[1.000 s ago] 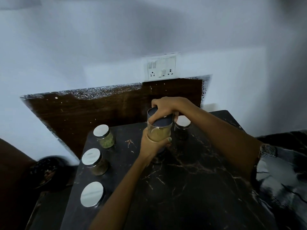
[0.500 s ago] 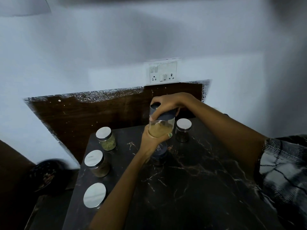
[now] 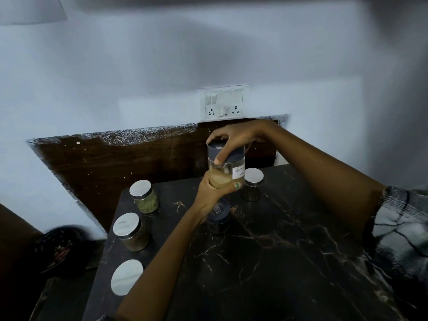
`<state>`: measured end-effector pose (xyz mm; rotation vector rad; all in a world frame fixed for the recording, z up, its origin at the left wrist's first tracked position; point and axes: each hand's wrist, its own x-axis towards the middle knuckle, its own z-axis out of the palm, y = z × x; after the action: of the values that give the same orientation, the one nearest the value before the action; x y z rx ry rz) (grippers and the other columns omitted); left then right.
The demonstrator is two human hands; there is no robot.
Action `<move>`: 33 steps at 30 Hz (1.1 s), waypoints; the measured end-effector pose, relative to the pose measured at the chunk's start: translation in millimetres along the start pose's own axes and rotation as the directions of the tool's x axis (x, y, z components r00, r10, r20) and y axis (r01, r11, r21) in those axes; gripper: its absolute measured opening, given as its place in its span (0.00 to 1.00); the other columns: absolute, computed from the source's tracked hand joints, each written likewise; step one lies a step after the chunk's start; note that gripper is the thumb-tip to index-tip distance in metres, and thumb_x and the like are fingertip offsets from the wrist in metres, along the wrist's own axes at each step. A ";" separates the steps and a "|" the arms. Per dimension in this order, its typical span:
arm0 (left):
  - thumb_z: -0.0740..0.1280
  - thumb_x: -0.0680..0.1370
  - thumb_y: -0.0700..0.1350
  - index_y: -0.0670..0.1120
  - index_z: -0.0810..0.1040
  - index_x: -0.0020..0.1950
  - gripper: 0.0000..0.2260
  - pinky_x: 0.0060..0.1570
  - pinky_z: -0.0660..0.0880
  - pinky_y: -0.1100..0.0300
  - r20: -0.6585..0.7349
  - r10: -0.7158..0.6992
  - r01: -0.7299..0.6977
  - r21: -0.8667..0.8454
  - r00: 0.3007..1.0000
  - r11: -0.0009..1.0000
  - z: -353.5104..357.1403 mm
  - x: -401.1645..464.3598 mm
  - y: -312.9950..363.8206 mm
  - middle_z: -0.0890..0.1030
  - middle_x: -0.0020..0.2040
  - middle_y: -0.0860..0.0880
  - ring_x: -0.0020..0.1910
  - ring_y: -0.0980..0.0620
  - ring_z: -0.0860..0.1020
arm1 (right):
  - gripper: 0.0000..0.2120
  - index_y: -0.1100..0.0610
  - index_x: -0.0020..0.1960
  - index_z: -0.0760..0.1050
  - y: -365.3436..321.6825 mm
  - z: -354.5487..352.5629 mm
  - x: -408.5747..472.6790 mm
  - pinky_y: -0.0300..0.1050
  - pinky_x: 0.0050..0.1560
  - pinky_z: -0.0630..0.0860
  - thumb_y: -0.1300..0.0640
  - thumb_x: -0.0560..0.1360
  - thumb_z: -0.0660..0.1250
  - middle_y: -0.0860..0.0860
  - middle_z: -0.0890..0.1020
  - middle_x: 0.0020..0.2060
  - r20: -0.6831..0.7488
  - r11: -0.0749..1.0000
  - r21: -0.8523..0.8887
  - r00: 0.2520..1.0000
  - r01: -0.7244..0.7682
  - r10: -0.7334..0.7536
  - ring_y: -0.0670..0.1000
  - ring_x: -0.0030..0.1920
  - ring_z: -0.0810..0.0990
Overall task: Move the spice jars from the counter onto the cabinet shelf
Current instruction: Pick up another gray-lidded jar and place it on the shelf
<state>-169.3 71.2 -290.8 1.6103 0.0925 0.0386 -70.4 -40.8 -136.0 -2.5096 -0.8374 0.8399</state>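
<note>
— Hands: where are yours?
— Your left hand [image 3: 212, 195] cups the base of the labelled jar [image 3: 225, 169]; your right hand [image 3: 234, 137] arches over its dark lid [image 3: 225, 152], fingers curled, holding it above the counter [image 3: 278, 239].
— Remaining jars?
— Standing on the counter below.

Pale blue-grey wall [image 3: 139, 66], dim light w/ shadow across top. White switch/socket plate [image 3: 224, 103] just above dark wood backsplash [image 3: 120, 167]. Black marble-veined bench [image 3: 289, 251] in front, darker stuff lower left, blurry.

Both hands hold a labelled jar [image 3: 225, 169] above the dark counter [image 3: 278, 239]. The left hand [image 3: 212, 195] cups its base; the right hand [image 3: 236, 137] grips the lid.
</note>
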 end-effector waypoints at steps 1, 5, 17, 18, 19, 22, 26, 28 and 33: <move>0.76 0.67 0.44 0.49 0.67 0.66 0.31 0.57 0.75 0.57 0.022 -0.006 0.006 0.001 1.000 1.000 -1.9 0.1 1.7 0.76 0.61 0.48 0.59 0.51 0.76 | 0.30 0.44 0.65 0.67 2.5 -2.5 -1.8 0.48 0.45 0.80 0.46 0.66 0.75 0.48 0.71 0.58 -0.023 1.000 0.019 1.000 0.017 -0.017 0.52 0.54 0.75; 0.78 0.66 0.44 0.48 0.63 0.68 0.36 0.56 0.76 0.58 0.004 0.058 -0.058 0.075 0.998 0.996 1.5 2.5 8.4 0.74 0.62 0.48 0.59 0.51 0.75 | 0.28 0.48 0.61 0.72 8.0 -3.8 1.6 0.45 0.38 0.79 0.37 0.66 0.71 0.50 0.75 0.56 -0.197 0.999 0.006 0.980 -0.034 0.034 0.52 0.51 0.77; 0.76 0.67 0.41 0.47 0.63 0.68 0.33 0.45 0.75 0.72 0.016 0.122 -0.123 0.097 0.992 0.988 -1.9 5.2 14.9 0.74 0.57 0.56 0.55 0.60 0.75 | 0.31 0.49 0.67 0.67 13.1 -14.8 -2.8 0.54 0.57 0.75 0.43 0.68 0.72 0.45 0.73 0.51 -0.133 0.995 0.098 0.991 0.025 -0.012 0.52 0.57 0.73; 0.76 0.68 0.40 0.46 0.63 0.68 0.33 0.45 0.75 0.73 0.014 0.129 -0.130 0.100 0.991 0.986 -1.7 6.0 16.3 0.74 0.57 0.56 0.55 0.60 0.75 | 0.31 0.49 0.67 0.67 13.2 -14.7 -2.0 0.55 0.58 0.75 0.43 0.68 0.72 0.47 0.72 0.53 -0.144 0.995 0.096 0.989 0.029 -0.015 0.53 0.57 0.73; 0.76 0.68 0.40 0.46 0.63 0.68 0.33 0.45 0.75 0.74 0.013 0.137 -0.137 0.103 0.991 0.985 -1.8 6.6 17.0 0.74 0.57 0.56 0.54 0.60 0.75 | 0.32 0.50 0.68 0.67 13.6 -14.7 -1.5 0.55 0.59 0.75 0.43 0.68 0.72 0.47 0.72 0.54 -0.148 0.995 0.095 0.989 0.030 -0.016 0.53 0.58 0.73; 0.76 0.68 0.39 0.46 0.63 0.68 0.34 0.45 0.75 0.74 0.007 0.154 -0.154 0.103 0.988 0.983 -2.9 7.4 18.0 0.74 0.58 0.54 0.55 0.60 0.75 | 0.34 0.50 0.69 0.66 12.4 -15.4 -3.7 0.52 0.56 0.76 0.42 0.67 0.72 0.47 0.72 0.53 -0.152 0.994 0.102 0.988 0.039 -0.023 0.52 0.57 0.74; 0.77 0.66 0.40 0.46 0.65 0.67 0.33 0.46 0.75 0.73 -0.030 0.189 -0.185 0.096 0.982 0.978 -5.5 7.6 24.6 0.75 0.59 0.53 0.56 0.58 0.75 | 0.33 0.49 0.70 0.64 8.0 -17.0 -12.9 0.45 0.47 0.76 0.42 0.68 0.71 0.45 0.74 0.53 -0.203 0.985 0.150 0.977 0.090 -0.059 0.50 0.55 0.74; 0.78 0.65 0.42 0.46 0.66 0.66 0.33 0.45 0.75 0.74 -0.060 0.229 -0.222 0.099 0.972 0.970 -8.9 8.7 37.7 0.76 0.58 0.52 0.56 0.56 0.76 | 0.32 0.46 0.70 0.65 5.7 -21.1 -23.5 0.49 0.53 0.76 0.39 0.69 0.68 0.48 0.74 0.58 -0.267 0.963 0.231 0.961 0.138 -0.074 0.51 0.59 0.74; 0.80 0.62 0.46 0.52 0.64 0.66 0.38 0.45 0.75 0.74 -0.094 0.361 -0.354 0.081 0.928 0.932 -26.6 16.8 101.7 0.76 0.60 0.54 0.57 0.59 0.76 | 0.30 0.43 0.66 0.69 -2.4 -32.7 -53.7 0.57 0.60 0.74 0.30 0.69 0.56 0.48 0.78 0.61 -0.411 0.815 0.451 0.895 0.365 -0.173 0.51 0.60 0.77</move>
<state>-151.0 95.1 -188.7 1.6700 -0.1206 0.4098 -85.3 -77.9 -87.4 -1.9151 -0.7066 0.4179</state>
